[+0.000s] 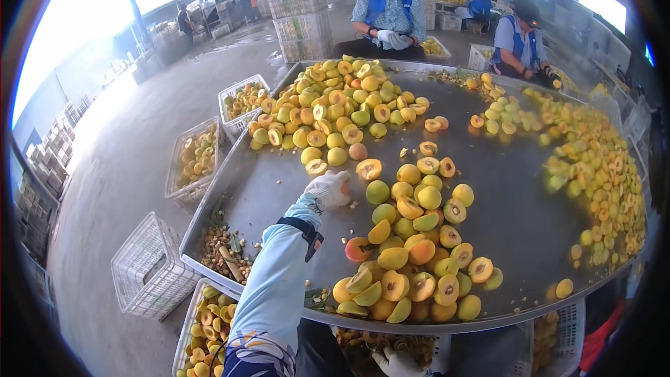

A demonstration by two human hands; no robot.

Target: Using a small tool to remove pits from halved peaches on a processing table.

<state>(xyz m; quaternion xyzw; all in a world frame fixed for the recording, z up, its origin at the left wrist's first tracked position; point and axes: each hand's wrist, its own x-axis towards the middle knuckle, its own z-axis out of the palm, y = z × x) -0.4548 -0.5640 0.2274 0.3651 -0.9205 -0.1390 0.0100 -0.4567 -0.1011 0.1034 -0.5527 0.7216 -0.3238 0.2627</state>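
My left hand (330, 189), in a white knit glove, is low over the metal table with its fingers curled. A reddish-orange patch shows at its fingertips; whether that is fruit or bare skin I cannot tell. Just beyond it lie a halved yellow stone fruit (369, 169) and another half (316, 167). To its right spreads a heap of whole and halved apricot-like fruit (419, 241), some cut faces showing stones or hollows. My right hand (400, 364), also gloved, is at the bottom edge below the tabletop, beside a crate of brownish scraps (361, 343); it is partly cut off.
The metal table (502, 251) has a raised rim. Larger fruit heaps lie at the back (335, 99) and right (596, 167). Fruit stones and leaves (225, 251) fill the left corner. Plastic crates (152, 267) stand along the left. Two people (390, 15) sit across the table.
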